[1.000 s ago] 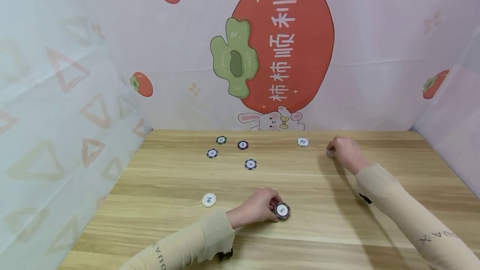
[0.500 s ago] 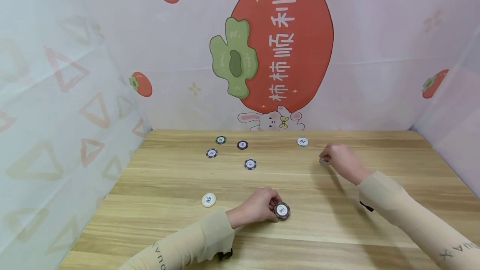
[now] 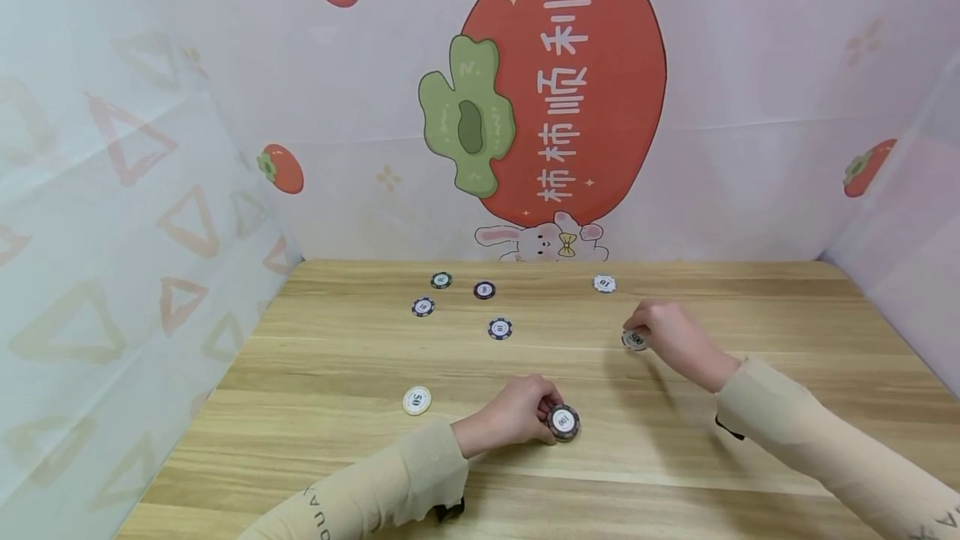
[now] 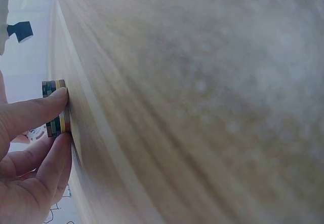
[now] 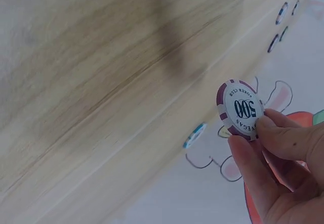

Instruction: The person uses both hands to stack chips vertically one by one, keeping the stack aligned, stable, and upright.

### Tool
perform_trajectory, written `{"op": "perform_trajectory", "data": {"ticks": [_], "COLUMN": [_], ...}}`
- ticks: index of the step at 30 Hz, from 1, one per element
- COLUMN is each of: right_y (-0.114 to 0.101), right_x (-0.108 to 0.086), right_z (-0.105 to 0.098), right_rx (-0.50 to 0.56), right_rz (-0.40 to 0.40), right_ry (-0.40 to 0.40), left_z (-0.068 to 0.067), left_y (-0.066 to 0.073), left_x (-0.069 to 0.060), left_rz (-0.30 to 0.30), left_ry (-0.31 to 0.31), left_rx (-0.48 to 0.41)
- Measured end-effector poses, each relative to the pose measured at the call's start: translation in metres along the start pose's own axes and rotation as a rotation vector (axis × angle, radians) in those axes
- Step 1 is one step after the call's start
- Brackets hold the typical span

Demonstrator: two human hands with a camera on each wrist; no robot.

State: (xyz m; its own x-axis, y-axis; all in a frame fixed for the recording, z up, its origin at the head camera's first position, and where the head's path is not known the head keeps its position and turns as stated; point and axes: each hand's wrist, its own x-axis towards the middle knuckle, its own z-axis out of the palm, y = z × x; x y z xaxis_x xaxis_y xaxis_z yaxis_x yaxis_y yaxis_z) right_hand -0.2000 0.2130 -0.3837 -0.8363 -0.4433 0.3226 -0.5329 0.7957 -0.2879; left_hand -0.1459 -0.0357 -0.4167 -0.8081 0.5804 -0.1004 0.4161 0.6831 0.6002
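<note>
On the wooden surface (image 3: pixel 315 457), the left grip (image 3: pixel 519 412) pinches a pile (image 3: pixel 565 422), well in from the far edge. The right grip (image 3: pixel 678 344) pinches a 500 chip (image 5: pixel 240 110) above the surface. Some chips are piled up; five loose chips (image 3: pixel 500 328) lie apart toward the far edge, and the 50 chip (image 3: pixel 417 400) lies between left edge and pile. The left wrist view shows the pile's colored layers; the head view shows mostly its top.

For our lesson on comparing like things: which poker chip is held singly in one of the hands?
The 500 chip with purple edge marks, in the right hand; the left hand holds a stack, the other chips lie untouched.
</note>
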Motion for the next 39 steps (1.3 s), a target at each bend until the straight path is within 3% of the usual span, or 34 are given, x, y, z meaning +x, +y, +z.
{"op": "perform_trajectory", "data": {"ticks": [12, 28, 39], "right_y": [-0.014, -0.022, -0.038], "right_x": [-0.003, -0.009, -0.011], "right_z": [-0.004, -0.006, -0.005], "right_rx": [0.108, 0.464, 0.601], "right_rz": [0.118, 0.328, 0.423], "right_ry": [-0.021, -0.177, -0.246], "left_z": [0.001, 0.0, 0.0], "left_y": [-0.001, -0.001, -0.001], "left_x": [0.001, 0.001, 0.001], "left_rz": [0.007, 0.015, 0.013], "left_ry": [0.0, -0.004, -0.002], "left_rx": [0.012, -0.018, -0.012]}}
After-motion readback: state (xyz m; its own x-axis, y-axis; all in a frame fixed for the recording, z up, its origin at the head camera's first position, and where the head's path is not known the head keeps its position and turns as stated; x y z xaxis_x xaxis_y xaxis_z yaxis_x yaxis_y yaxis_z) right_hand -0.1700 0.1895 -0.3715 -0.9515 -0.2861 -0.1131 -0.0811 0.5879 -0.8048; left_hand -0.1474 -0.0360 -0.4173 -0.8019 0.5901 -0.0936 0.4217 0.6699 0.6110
